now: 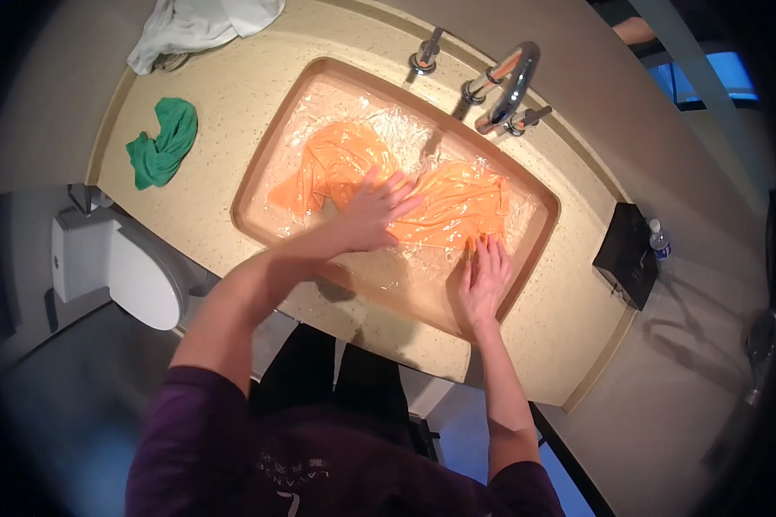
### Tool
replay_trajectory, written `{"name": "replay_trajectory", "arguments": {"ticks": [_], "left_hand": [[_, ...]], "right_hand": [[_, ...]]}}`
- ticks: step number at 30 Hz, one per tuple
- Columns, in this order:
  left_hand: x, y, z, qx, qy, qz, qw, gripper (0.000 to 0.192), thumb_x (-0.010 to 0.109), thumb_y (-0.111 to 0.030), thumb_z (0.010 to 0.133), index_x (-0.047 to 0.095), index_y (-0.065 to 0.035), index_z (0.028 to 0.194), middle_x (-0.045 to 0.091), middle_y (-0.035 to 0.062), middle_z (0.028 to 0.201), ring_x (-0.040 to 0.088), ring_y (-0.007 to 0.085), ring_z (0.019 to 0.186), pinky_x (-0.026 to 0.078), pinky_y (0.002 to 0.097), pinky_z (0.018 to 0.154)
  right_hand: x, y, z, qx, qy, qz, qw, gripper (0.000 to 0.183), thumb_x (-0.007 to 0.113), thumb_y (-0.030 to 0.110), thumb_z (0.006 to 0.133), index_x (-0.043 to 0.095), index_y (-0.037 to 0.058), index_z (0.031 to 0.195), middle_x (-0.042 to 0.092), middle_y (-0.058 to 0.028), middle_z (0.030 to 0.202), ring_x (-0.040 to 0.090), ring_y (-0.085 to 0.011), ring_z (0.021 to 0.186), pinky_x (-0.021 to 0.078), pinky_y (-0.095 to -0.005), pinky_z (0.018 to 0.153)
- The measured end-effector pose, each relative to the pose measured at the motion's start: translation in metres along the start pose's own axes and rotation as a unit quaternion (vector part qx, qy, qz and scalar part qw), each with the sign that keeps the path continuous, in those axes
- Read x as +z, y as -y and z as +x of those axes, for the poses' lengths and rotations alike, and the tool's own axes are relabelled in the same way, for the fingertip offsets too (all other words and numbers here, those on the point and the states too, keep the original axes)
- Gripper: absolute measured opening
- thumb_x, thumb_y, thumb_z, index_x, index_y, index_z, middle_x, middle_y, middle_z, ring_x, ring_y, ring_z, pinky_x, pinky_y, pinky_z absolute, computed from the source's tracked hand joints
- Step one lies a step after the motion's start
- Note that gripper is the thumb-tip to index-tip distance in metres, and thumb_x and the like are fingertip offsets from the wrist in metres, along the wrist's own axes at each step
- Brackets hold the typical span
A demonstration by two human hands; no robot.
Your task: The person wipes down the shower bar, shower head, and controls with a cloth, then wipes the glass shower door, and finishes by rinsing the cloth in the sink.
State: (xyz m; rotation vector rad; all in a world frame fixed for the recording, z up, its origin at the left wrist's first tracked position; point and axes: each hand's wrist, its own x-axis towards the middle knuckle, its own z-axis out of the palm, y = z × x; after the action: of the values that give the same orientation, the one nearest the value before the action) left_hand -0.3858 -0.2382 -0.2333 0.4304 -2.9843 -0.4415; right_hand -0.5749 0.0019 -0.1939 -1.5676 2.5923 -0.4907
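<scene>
An orange cloth (449,203) lies wet and crumpled in the water of a rectangular sink (535,242). Spread across its middle, my left hand (374,210) has its fingers apart, with part of the cloth hidden beneath it. My right hand (487,278) is at the cloth's lower right edge, fingertips touching it. Whether those fingers pinch the fabric is not visible. Ripples and bright glints cover the water around the cloth.
A chrome faucet (514,84) curves over the sink's back rim, between two lever handles. On the speckled counter (233,97) are a green cloth (165,142) and a white cloth (200,29). A black box (627,255) and plastic bottle (659,242) stand right; a toilet (143,278) stands left.
</scene>
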Motion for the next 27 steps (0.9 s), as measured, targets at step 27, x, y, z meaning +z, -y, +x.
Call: {"name": "replay_trajectory", "arguments": {"ticks": [27], "left_hand": [[-0.049,0.042,-0.041,-0.442,-0.093,-0.684,0.573,0.041,0.060,-0.016,0.090,0.048,0.0033,0.124,0.061,0.0120,0.100,0.060,0.0130,0.083,0.049,0.0260,0.063]], "right_hand": [[0.048,0.052,0.128,0.245,0.103,0.196,0.944,0.041,0.064,0.040,0.093,0.058,0.0112,0.122,0.066,-0.0164,0.102,0.063,-0.0345,0.097,0.0520,-0.0475,0.085]]}}
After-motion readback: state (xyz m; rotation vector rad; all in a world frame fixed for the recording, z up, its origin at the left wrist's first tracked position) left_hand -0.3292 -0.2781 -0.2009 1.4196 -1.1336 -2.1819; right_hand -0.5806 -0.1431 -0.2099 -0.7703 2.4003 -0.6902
